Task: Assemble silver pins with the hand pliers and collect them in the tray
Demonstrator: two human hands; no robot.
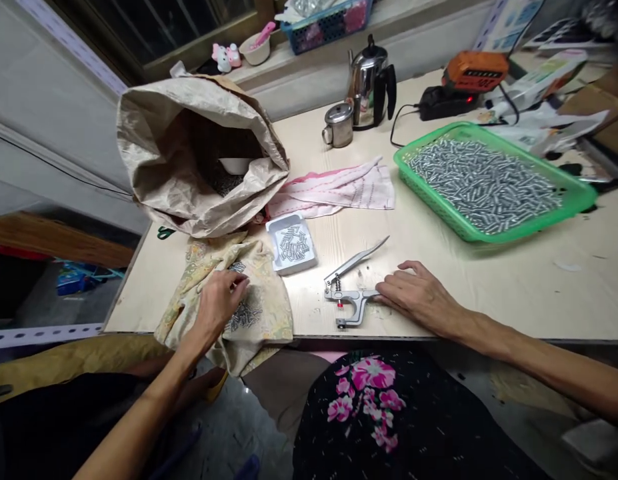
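Observation:
My left hand [221,299] is over a patterned cloth [273,300] at the table's front edge. Its thumb and fingers are pinched together; whatever is between them is too small to make out. Small metal pins [245,316] lie in a loose pile on the cloth, partly hidden by this hand. My right hand [413,297] grips the lower handle of silver snap-fastener pliers [357,305], which lie on the table with their upper handle raised and jaws apart. A white square tray [295,265] holding more metal pieces stands between cloth and pliers, farther back.
A big paper sack [163,160] gapes at the back left, with a white scoop [235,165] inside. Pink-striped cloth [359,190] lies beside it. At right, a green basket [469,233] holds many metal pieces. Behind stand a metal mug [339,127], a kettle [369,87] and a charging battery [475,70].

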